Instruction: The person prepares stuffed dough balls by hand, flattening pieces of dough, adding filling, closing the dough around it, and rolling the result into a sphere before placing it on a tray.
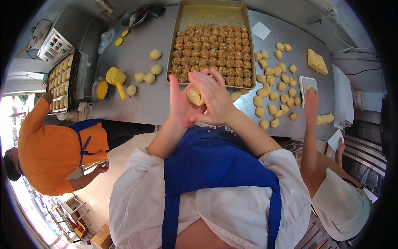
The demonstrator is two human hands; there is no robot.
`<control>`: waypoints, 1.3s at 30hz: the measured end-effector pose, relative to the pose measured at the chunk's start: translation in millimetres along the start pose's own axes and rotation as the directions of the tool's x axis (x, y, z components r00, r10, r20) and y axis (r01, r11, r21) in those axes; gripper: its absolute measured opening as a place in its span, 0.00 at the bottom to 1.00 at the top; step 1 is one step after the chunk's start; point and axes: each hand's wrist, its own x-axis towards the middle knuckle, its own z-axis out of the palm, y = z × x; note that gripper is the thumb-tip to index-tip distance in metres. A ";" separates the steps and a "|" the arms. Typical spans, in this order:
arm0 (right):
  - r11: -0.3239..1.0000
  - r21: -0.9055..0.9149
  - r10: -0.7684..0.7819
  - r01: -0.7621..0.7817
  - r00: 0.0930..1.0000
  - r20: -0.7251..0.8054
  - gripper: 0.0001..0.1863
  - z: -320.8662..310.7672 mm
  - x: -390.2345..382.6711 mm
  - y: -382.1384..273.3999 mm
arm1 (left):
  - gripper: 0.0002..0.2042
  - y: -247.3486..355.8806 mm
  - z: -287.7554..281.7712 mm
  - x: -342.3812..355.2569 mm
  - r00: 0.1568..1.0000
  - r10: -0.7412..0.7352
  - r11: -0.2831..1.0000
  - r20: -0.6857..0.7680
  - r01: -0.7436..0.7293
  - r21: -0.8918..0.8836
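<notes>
Between my two hands sits a pale, rounded dough ball (194, 96), just in front of the tray's near edge. My left hand (181, 103) supports it from the left, its fingers pointing up and away. Over its right side my right hand (215, 97) is cupped, fingers bent around it; the part under the palms is hidden. Directly beyond my fingers lies a large metal tray (213, 14) with rows of brown filling balls (213, 52). A few dough pieces (235, 96) peek out beside my right wrist, under the tray's near rim.
Many small dough pieces (273, 96) lie to the right, near a dough block (317, 61). A co-worker's hand (311, 99) touches a piece on a white scale (302, 85). On the left are dough balls (150, 78), a yellow jug (115, 76), a bowl (100, 89) and an orange-shirted person (54, 145).
</notes>
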 end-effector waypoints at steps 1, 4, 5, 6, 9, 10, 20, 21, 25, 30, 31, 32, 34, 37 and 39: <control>1.000 -0.017 -0.013 0.014 0.995 0.102 0.33 -2.4 -1.1 0.5 | 0.30 0.6 -9.9 2.0 0.997 0.017 0.998 -0.072 -0.012 0.064; 0.984 -0.089 -0.145 0.154 0.985 0.097 0.28 8.4 -16.5 19.6 | 0.30 -9.3 -56.6 7.0 0.961 0.064 0.970 -0.268 0.003 0.245; 0.972 -0.102 -0.203 0.213 0.974 0.097 0.26 10.9 -18.2 23.7 | 0.29 -11.0 -54.6 6.5 0.967 0.048 0.980 -0.252 0.004 0.200; 0.987 -0.044 -0.149 0.153 0.986 0.077 0.22 14.1 -23.4 21.0 | 0.27 -12.6 -50.5 5.3 0.972 0.032 0.988 -0.234 0.005 0.154; 0.999 -0.031 -0.035 0.039 0.993 0.113 0.20 14.1 -23.4 19.1 | 0.24 -13.1 -54.7 6.3 0.961 0.007 0.993 -0.278 0.026 0.116; 0.998 0.046 0.034 -0.039 0.994 0.104 0.22 11.3 -22.5 17.8 | 0.24 -12.3 -56.9 6.9 0.954 -0.007 0.987 -0.300 0.056 0.153; 0.903 0.001 0.425 -0.429 0.895 0.136 0.10 30.7 -127.9 79.2 | 0.28 15.3 -172.4 -24.1 0.907 -0.160 0.975 -0.389 0.084 -0.205; 0.905 -0.166 0.410 -0.392 0.907 0.096 0.09 19.7 -145.3 96.8 | 0.30 25.7 -152.6 -23.0 0.832 -0.084 0.978 -0.549 -0.038 -0.207; 0.810 -0.576 0.221 -0.113 0.968 0.121 0.09 2.1 -173.3 135.2 | 0.34 70.2 -135.8 -35.1 0.708 0.083 0.978 -0.702 -0.192 -0.078; 0.779 -0.627 0.256 -0.021 0.923 0.288 0.15 -2.0 -183.9 151.7 | 0.29 67.8 -137.3 -36.8 0.851 0.067 0.991 -0.521 0.004 0.134; 0.800 -0.594 0.302 -0.081 0.910 0.284 0.15 -4.1 -188.1 152.2 | 0.27 63.4 -139.8 -39.1 0.871 0.024 0.989 -0.491 0.052 0.140; 0.825 -0.517 0.361 -0.229 0.917 0.169 0.17 -6.2 -192.8 148.3 | 0.26 57.7 -142.6 -40.3 0.887 -0.020 0.985 -0.461 0.097 0.143; 0.793 -0.303 0.538 -0.529 0.841 -0.059 0.19 1.1 -188.5 122.9 | 0.24 46.1 -150.1 -42.9 0.848 0.008 0.991 -0.529 0.062 0.114; 0.830 0.068 0.558 -0.554 0.816 -0.150 0.21 29.7 -158.2 83.5 | 0.20 29.5 -177.9 -49.1 0.794 0.008 1.000 -0.608 -0.013 -0.004; 0.923 -0.048 0.385 -0.382 0.917 0.102 0.17 47.8 -149.6 80.0 | 0.18 22.2 -171.3 -46.1 0.766 -0.002 0.999 -0.642 -0.023 -0.029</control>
